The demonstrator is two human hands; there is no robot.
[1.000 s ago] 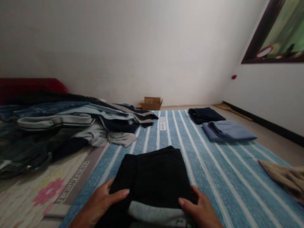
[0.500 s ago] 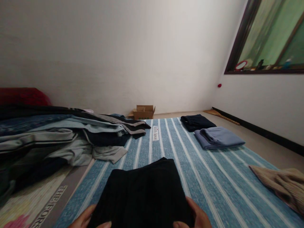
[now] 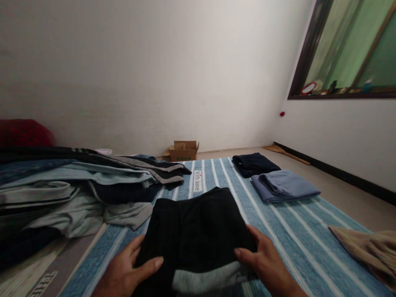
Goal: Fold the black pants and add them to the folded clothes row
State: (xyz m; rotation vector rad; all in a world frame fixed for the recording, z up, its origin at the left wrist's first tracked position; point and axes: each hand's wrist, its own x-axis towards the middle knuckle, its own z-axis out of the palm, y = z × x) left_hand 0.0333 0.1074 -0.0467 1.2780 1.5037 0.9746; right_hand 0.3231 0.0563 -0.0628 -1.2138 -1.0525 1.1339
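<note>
A pair of folded black trousers [image 3: 201,227] is between my hands, low over the striped bedsheet [image 3: 213,173]. A grey strip of cloth shows along its near edge. My left hand [image 3: 126,266] grips the left side, thumb on top and fingers partly hidden beneath. On the opposite side my right hand [image 3: 262,260] pinches the edge the same way, its thumb by the grey strip. Farther off to the right lie a folded navy garment [image 3: 256,164] and a folded blue-grey garment [image 3: 285,185], close together.
A heap of loose clothes [image 3: 77,194] spreads along the left. A brown crumpled cloth [image 3: 368,251] lies at the right edge. Behind the bed stands an open cardboard box [image 3: 184,152] against the wall. A window [image 3: 346,49] is at upper right.
The black trousers and both hands have moved up and farther from me in the view. The grey strip at the near edge now shows. The view has shifted slightly.
</note>
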